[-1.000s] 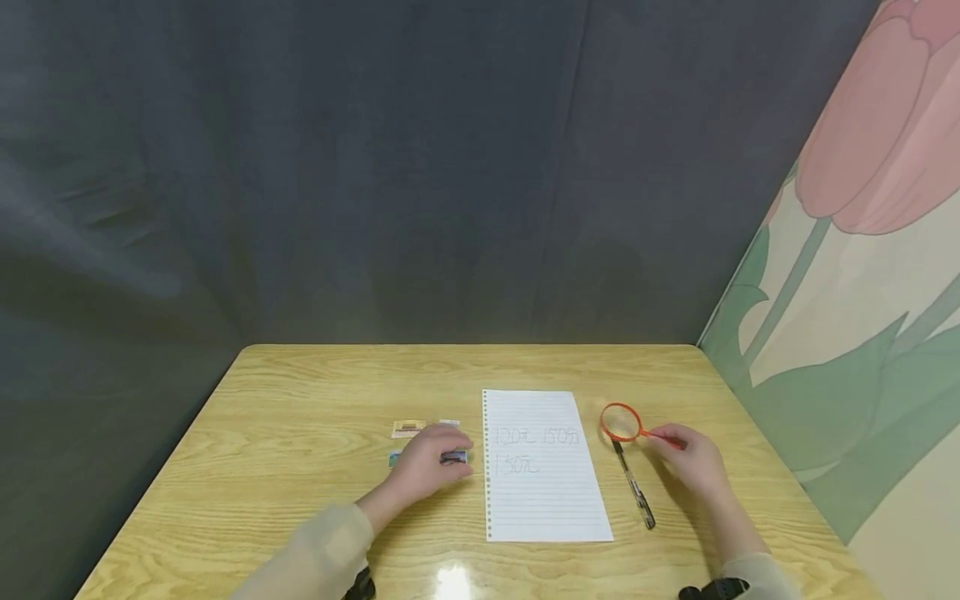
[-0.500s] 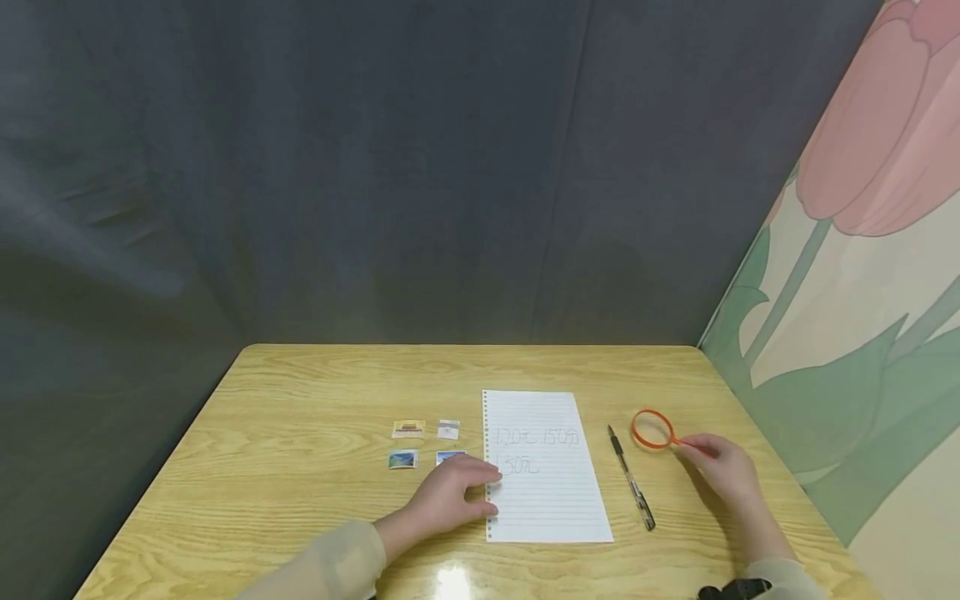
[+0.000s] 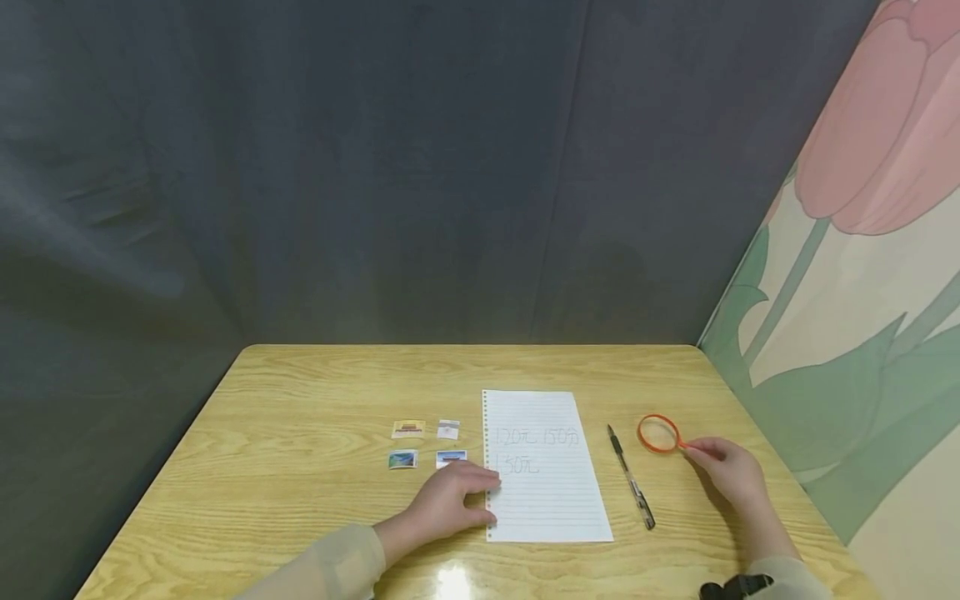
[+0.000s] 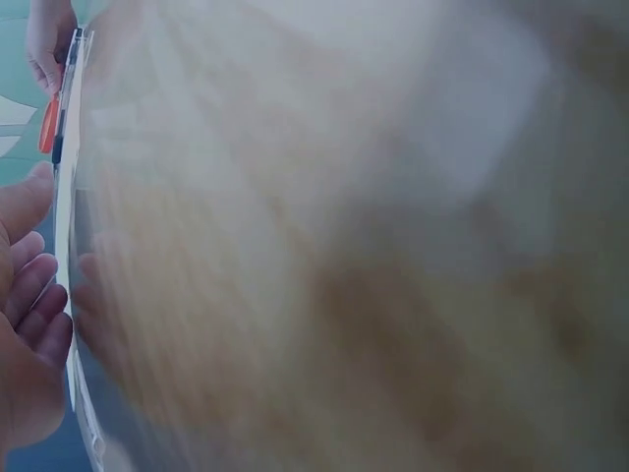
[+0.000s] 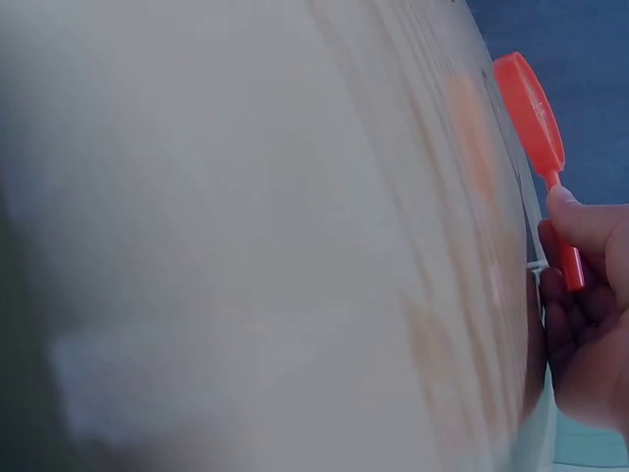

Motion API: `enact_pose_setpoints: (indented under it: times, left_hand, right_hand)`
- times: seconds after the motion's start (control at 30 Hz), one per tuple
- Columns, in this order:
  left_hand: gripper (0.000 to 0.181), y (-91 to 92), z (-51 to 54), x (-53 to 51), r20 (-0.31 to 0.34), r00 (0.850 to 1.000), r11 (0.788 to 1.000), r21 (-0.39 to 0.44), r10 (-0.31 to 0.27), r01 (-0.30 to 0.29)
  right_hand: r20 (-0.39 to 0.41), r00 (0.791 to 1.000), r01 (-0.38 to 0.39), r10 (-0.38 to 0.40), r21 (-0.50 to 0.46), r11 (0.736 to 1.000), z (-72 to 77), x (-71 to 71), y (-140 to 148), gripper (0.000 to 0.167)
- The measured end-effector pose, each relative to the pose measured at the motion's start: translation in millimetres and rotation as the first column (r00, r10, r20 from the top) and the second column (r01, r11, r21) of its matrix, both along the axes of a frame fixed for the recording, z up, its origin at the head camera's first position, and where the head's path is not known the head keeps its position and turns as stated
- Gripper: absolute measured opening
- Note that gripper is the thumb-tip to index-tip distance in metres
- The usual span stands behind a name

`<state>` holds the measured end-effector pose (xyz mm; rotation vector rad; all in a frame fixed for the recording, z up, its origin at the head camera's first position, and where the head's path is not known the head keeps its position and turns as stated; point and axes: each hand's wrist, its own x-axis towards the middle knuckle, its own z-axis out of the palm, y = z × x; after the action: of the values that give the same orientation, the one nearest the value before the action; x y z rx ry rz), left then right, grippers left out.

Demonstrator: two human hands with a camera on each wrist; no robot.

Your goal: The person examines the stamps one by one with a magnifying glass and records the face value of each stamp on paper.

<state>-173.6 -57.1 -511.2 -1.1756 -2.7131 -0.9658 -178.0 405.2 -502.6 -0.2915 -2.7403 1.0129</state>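
On the right of the table, my right hand (image 3: 731, 473) pinches the handle of a red magnifying glass (image 3: 657, 434); the right wrist view shows its round red frame (image 5: 531, 113) tilted above the tabletop. My left hand (image 3: 447, 500) rests at the left edge of a lined sheet of paper (image 3: 551, 504), fingertips over its punched holes and holding nothing. Handwritten figures run across the sheet's upper half. A black pen (image 3: 632, 479) lies between the sheet and the magnifying glass. Just beyond my left hand is a blue stamp (image 3: 452, 457), its lower edge partly covered.
More small stamps lie left of the paper: a yellow one (image 3: 408, 429), a pale one (image 3: 448, 429) and a blue-green one (image 3: 402, 459). The wooden table (image 3: 300, 417) ends at a dark curtain (image 3: 450, 208). A wall with a painted tulip (image 3: 862, 142) stands at the right.
My left hand has moved right, from over the stamps to the paper's edge, uncovering them. My right hand has carried the magnifying glass rightward, away from the pen.
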Motion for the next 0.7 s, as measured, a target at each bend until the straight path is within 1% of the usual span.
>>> enact_pose_setpoints:
  times: [0.1, 0.27, 0.37, 0.5, 0.6, 0.7]
  left_hand:
    - [0.049, 0.4, -0.9, 1.0, -0.002, 1.0, 1.0, -0.001, -0.009, 0.009]
    - [0.047, 1.4, -0.7, 2.4, -0.048, 0.998, 1.0, -0.008, -0.031, 0.03]
    - [0.046, 1.5, -1.0, 3.1, -0.053, 0.998, 0.999, -0.025, -0.028, 0.027]
    - [0.047, 1.5, -1.6, 3.7, -0.042, 0.999, 0.999, -0.043, -0.017, 0.015]
    - [0.046, 1.7, -2.1, 3.7, -0.047, 0.999, 0.999, -0.052, -0.012, 0.01]
    - [0.046, 1.8, -2.6, 3.9, -0.056, 0.998, 0.998, -0.06, -0.011, 0.008]
  right_hand:
    - [0.002, 1.0, 0.015, -0.015, 0.004, 1.0, -0.6, -0.4, -0.6, 0.031]
    - [-0.024, 0.999, 0.026, -0.025, 0.042, 0.999, -4.0, -1.3, 0.8, 0.027]
    - [-0.055, 0.998, 0.017, -0.012, 0.082, 0.996, -6.7, -2.6, 1.9, 0.023]
    - [-0.086, 0.996, 0.002, 0.009, 0.136, 0.991, -9.3, -4.9, 3.0, 0.018]
    - [-0.098, 0.995, -0.002, 0.018, 0.153, 0.988, -9.5, -5.6, 3.3, 0.016]
    - [-0.099, 0.995, -0.004, 0.019, 0.144, 0.99, -8.2, -4.6, 2.8, 0.018]
